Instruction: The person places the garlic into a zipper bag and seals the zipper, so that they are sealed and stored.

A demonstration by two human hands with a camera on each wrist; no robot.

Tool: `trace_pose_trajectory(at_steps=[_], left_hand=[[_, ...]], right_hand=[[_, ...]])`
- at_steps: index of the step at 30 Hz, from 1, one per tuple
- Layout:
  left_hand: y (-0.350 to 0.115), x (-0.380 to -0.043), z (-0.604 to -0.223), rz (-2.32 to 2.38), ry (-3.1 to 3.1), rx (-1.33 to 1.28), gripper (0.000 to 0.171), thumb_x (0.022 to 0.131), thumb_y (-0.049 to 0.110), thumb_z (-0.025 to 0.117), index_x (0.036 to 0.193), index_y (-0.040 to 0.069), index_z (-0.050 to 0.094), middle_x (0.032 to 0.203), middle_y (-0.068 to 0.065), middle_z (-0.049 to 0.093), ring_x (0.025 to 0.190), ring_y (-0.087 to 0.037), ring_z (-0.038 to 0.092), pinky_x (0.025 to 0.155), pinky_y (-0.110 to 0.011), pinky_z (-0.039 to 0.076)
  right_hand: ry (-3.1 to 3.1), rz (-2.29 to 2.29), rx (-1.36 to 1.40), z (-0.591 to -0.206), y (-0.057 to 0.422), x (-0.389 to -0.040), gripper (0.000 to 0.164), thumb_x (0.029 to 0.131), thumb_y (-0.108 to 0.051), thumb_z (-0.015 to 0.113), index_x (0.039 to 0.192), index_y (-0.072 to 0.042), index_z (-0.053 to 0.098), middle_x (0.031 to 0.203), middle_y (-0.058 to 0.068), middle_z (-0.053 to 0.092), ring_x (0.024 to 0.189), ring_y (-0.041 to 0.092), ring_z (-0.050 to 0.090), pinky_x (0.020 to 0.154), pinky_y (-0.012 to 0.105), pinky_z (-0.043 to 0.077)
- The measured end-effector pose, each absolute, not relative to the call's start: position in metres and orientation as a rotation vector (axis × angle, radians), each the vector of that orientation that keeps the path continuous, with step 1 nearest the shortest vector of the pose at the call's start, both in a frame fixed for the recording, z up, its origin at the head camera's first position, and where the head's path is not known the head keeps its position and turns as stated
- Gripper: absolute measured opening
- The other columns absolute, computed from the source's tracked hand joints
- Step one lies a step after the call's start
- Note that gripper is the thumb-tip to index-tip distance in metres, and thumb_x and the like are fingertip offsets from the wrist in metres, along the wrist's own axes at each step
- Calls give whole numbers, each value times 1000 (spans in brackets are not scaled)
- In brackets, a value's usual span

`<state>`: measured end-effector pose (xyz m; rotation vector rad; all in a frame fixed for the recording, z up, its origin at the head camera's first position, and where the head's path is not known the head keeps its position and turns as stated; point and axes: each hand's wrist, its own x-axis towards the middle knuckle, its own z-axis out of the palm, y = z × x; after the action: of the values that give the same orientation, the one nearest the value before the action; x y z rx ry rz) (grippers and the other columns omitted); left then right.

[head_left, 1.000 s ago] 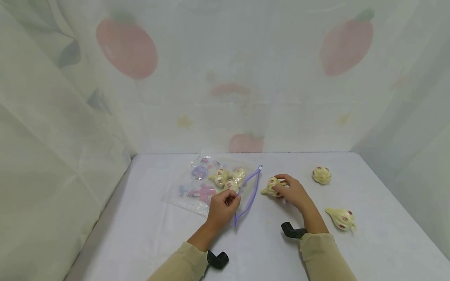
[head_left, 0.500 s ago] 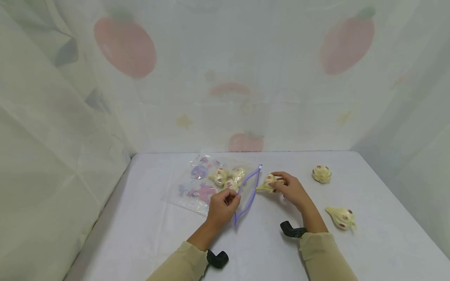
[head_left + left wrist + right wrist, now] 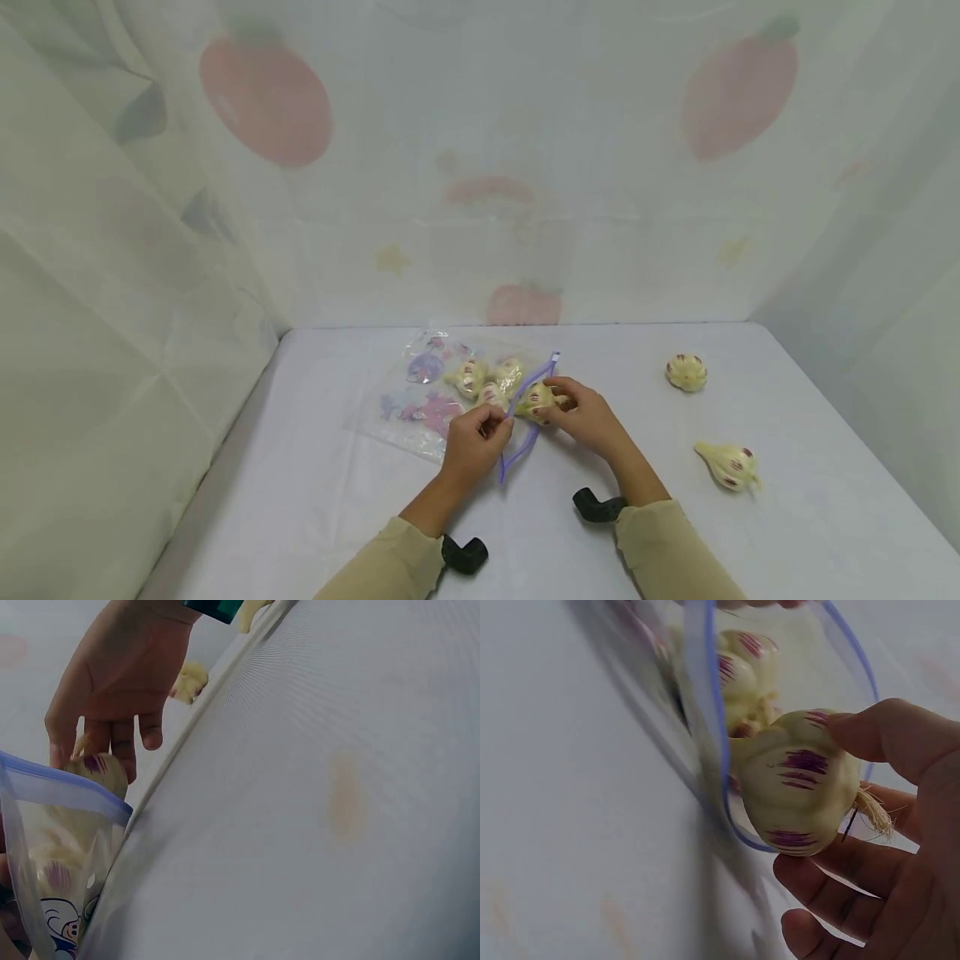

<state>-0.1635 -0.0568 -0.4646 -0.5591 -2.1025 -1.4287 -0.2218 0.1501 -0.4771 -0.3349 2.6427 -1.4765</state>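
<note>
My left hand [image 3: 474,442] pinches the upper edge of a clear zip bag [image 3: 408,408] printed with pink and purple figures. The bag's purple zip rim [image 3: 531,435] gapes toward the right. Inside lie several pale garlic bulbs [image 3: 471,377] with purple streaks. My right hand [image 3: 588,421] holds another garlic bulb [image 3: 799,780] between thumb and fingers, right at the mouth. In the right wrist view its stem end points through the opening toward the bulbs inside, and its root tuft faces my palm.
Two loose garlic bulbs lie on the white table [image 3: 300,500] at the right: one farther back [image 3: 686,372], one nearer [image 3: 728,466]. White printed curtains [image 3: 420,167] stand behind and at both sides. Each wrist wears a black camera mount [image 3: 465,554].
My right hand has carried the garlic bulb leftward from beside the bag into its mouth. The left hand keeps its pinch on the edge, and the two loose bulbs stay put.
</note>
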Motion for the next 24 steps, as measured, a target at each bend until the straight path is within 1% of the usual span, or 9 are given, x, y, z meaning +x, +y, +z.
trace_pose_trajectory(at_steps=[5, 8, 12, 15, 17, 22, 24], left_hand=[[-57, -165, -467, -1417, -2081, -592, 14, 77, -13, 71, 73, -2, 64, 59, -9, 57, 52, -8, 45, 47, -17, 40], [-57, -165, -467, -1417, -2068, -607, 13, 76, -14, 70, 73, -2, 64, 59, -9, 58, 52, -9, 45, 46, -18, 40], [-58, -165, -467, -1425, -2061, -602, 13, 75, -14, 70, 73, -2, 65, 59, -9, 58, 52, -8, 45, 46, -17, 40], [-58, -165, -467, -1422, -2054, -595, 13, 75, -14, 70, 73, -2, 65, 58, -9, 57, 52, -8, 44, 46, -16, 39], [-58, -166, -467, -1421, -2046, -598, 14, 75, -14, 70, 73, -2, 65, 58, -9, 57, 51, -8, 44, 46, -16, 39], [-57, -165, -466, -1411, -2045, -619, 13, 75, -14, 70, 73, -2, 64, 58, -9, 58, 52, -8, 45, 46, -16, 40], [-57, -164, -465, -1405, -2054, -619, 13, 75, -13, 70, 73, -2, 64, 59, -9, 58, 53, -8, 46, 48, -14, 40]], right_hand=[[2697, -1476, -341, -481, 138, -218, 53, 78, -35, 82, 126, -23, 62, 126, 2, 66, 98, 20, 65, 74, 32, 54], [2724, -1509, -328, -484, 134, -217, 46, 77, -27, 84, 118, -19, 64, 123, 2, 67, 98, 20, 68, 76, 32, 56], [2771, -1543, -323, -485, 130, -217, 31, 77, -18, 83, 104, -13, 66, 108, 3, 68, 94, 21, 69, 76, 33, 57], [2825, -1533, -342, -483, 128, -217, 24, 78, -16, 82, 96, -12, 68, 99, 4, 67, 91, 21, 68, 79, 35, 56], [2866, -1513, -359, -482, 128, -216, 21, 78, -17, 82, 94, -11, 69, 95, 4, 66, 88, 20, 65, 79, 36, 54], [2921, -1487, -386, -484, 126, -216, 18, 79, -17, 81, 92, -11, 70, 88, 1, 67, 80, 15, 60, 74, 31, 51], [2932, -1485, -395, -485, 124, -217, 18, 79, -16, 81, 92, -11, 70, 87, 1, 68, 79, 14, 60, 72, 30, 51]])
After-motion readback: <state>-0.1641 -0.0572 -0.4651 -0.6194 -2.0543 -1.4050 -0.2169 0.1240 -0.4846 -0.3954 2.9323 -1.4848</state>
